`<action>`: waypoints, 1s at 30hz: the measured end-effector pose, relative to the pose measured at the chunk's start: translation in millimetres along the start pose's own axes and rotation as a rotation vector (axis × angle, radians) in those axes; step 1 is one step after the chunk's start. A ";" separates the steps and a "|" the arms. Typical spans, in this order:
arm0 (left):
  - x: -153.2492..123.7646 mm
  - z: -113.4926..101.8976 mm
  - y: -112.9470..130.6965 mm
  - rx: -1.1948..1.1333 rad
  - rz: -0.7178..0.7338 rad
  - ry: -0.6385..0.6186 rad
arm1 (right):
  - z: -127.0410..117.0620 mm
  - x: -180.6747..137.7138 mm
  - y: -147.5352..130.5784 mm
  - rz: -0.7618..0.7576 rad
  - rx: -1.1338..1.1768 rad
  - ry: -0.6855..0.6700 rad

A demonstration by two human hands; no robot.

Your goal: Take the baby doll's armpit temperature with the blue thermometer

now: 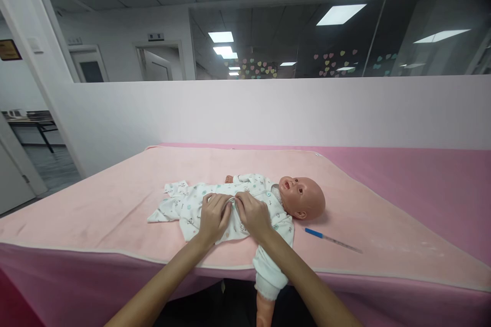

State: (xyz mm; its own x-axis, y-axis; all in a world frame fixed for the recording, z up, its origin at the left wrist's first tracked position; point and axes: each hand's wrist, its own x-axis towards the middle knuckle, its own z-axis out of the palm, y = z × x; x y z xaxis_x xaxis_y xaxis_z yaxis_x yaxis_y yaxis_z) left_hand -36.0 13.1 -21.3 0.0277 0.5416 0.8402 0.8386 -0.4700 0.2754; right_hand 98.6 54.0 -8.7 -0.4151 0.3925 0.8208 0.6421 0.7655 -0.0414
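Observation:
A baby doll (307,197) lies on its back, head to the right, wearing a white patterned romper (191,213). My left hand (215,214) and my right hand (251,212) meet over the doll's middle, fingertips close together. Both pinch the front edges of the romper's cloth between thumb and fingers. One doll arm in a white sleeve (268,273) hangs over the near table edge, partly behind my right forearm. The doll's other hand (229,179) shows beyond the body.
Right of the doll lies a thin blue-capped stick, like a thermometer (333,240). A peach blanket (111,204) covers the table over a pink cloth (402,179). A white half wall (268,112) with glass above stands behind.

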 end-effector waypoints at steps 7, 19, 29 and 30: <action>-2.8 -2.6 1.9 -0.018 -0.020 -0.002 | 0.8 -2.3 -1.9 0.010 0.002 0.017; -10.8 -1.0 5.6 -0.051 -0.065 0.057 | 11.5 -10.7 -0.7 -0.027 0.057 0.094; -10.8 -0.4 -4.7 0.058 0.058 0.090 | 15.7 -5.7 -1.6 -0.090 0.032 0.182; -11.2 0.3 -6.1 0.070 0.069 0.093 | 15.2 -4.7 -3.5 -0.094 0.038 0.191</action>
State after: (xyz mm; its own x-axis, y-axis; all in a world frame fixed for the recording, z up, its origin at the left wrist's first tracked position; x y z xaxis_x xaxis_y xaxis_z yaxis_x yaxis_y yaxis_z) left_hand -41.3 10.1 -32.5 0.0391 0.4409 0.8967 0.8726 -0.4524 0.1843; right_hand 88.5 57.2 -21.0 -0.3403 0.2174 0.9149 0.5802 0.8142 0.0224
